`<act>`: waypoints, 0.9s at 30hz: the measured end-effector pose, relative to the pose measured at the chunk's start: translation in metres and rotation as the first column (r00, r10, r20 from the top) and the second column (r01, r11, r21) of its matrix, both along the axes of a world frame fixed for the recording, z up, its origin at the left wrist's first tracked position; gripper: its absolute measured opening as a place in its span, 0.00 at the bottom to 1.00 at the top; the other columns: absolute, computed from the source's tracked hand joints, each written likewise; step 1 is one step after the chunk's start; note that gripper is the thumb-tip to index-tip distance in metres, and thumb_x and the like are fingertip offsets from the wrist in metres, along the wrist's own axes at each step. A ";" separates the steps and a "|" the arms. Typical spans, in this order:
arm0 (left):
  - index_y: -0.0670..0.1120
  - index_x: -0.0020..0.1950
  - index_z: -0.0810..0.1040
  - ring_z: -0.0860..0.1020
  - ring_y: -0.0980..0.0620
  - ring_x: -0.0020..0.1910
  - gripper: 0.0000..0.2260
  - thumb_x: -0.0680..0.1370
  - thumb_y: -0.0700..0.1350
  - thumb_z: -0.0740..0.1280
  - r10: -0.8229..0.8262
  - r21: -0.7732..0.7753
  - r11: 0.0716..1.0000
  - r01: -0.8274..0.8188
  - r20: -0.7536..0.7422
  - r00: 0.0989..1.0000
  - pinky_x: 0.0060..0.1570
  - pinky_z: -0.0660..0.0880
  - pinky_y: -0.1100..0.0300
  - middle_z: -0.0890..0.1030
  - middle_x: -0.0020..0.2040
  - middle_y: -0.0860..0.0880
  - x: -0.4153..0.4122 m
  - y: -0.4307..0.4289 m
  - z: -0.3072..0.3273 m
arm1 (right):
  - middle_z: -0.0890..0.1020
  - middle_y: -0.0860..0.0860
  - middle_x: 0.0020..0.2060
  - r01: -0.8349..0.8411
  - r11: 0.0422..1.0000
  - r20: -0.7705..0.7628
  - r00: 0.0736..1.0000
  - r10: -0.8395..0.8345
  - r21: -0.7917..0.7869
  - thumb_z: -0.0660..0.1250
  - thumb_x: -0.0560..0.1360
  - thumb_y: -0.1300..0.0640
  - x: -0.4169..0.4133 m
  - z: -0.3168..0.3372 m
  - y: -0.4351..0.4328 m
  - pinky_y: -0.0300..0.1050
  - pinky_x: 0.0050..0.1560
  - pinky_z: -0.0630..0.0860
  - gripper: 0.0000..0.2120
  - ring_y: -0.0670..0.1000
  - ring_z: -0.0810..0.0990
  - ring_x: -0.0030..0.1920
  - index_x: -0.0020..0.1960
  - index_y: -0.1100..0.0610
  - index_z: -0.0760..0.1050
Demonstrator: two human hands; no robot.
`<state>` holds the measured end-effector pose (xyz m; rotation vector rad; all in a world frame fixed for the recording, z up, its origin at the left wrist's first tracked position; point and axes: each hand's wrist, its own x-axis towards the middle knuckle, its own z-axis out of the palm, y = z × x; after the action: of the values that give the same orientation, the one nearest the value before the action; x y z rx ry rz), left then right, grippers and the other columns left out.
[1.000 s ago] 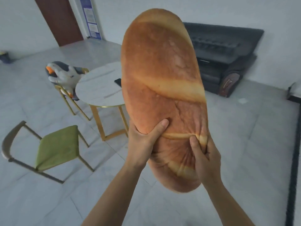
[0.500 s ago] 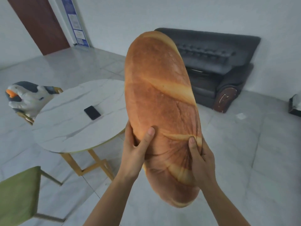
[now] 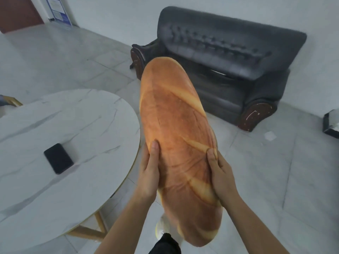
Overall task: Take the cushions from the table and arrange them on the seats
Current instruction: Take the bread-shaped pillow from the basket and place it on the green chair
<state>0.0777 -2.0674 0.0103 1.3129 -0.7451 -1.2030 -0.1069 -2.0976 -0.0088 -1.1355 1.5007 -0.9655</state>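
– What is around you?

– The round table is at my left, its curved edge just beside my left hand. A black phone lies flat on it, well in from that edge. Ahead and to my right is open grey floor, running up to a dark sofa against the wall. A small white scrap lies on the floor near the sofa's arm.

– And the cushion?

– The bread-shaped cushion is in the air in front of me, off the table. My left hand grips its left side, thumb on top; my right hand clamps the right side the same way. Both hold it in the lower half.

– Which way does it point?

– Its long axis runs away from me, far end raised and leaning a little left, overlapping the sofa's near arm in my view. The near end hangs low above my shoe.
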 end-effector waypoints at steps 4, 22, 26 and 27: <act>0.62 0.79 0.65 0.74 0.59 0.72 0.37 0.73 0.76 0.61 -0.024 0.181 0.983 0.036 -0.067 0.997 0.75 0.68 0.50 0.76 0.72 0.61 0.011 -0.084 -0.031 | 0.74 0.45 0.73 0.003 0.989 -0.099 0.995 0.012 0.145 0.54 0.74 0.26 0.007 -0.023 -0.080 0.56 0.75 0.67 0.34 0.52 0.73 0.72 0.76 0.38 0.69; 0.52 0.64 0.77 0.77 0.52 0.59 0.22 0.80 0.65 0.61 -0.048 0.690 0.723 -0.036 0.102 0.994 0.68 0.73 0.49 0.80 0.65 0.49 -0.024 -0.275 -0.383 | 0.70 0.47 0.76 -0.092 0.834 -0.201 0.951 0.236 0.545 0.47 0.80 0.29 -0.019 -0.353 -0.270 0.48 0.74 0.62 0.35 0.51 0.68 0.77 0.79 0.47 0.64; 0.55 0.78 0.62 0.72 0.49 0.71 0.45 0.67 0.73 0.71 0.090 0.740 0.658 -0.140 0.107 0.990 0.72 0.70 0.46 0.69 0.76 0.50 -0.036 -0.281 -0.402 | 0.72 0.45 0.75 -0.006 0.860 -0.277 0.945 0.171 0.511 0.48 0.82 0.32 -0.039 -0.366 -0.267 0.49 0.74 0.64 0.31 0.50 0.69 0.75 0.79 0.45 0.64; 0.55 0.82 0.57 0.69 0.49 0.75 0.50 0.67 0.74 0.71 0.125 0.767 0.631 -0.115 0.045 0.991 0.74 0.67 0.43 0.66 0.79 0.52 -0.037 -0.286 -0.401 | 0.75 0.44 0.73 -0.035 0.872 -0.266 0.946 0.187 0.488 0.48 0.81 0.30 -0.038 -0.365 -0.269 0.49 0.74 0.66 0.31 0.49 0.72 0.74 0.77 0.44 0.66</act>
<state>0.0410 -2.3537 -0.3908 2.0166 -0.0751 -1.4851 -0.1454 -2.3665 -0.3734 -1.0181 1.7726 -0.3058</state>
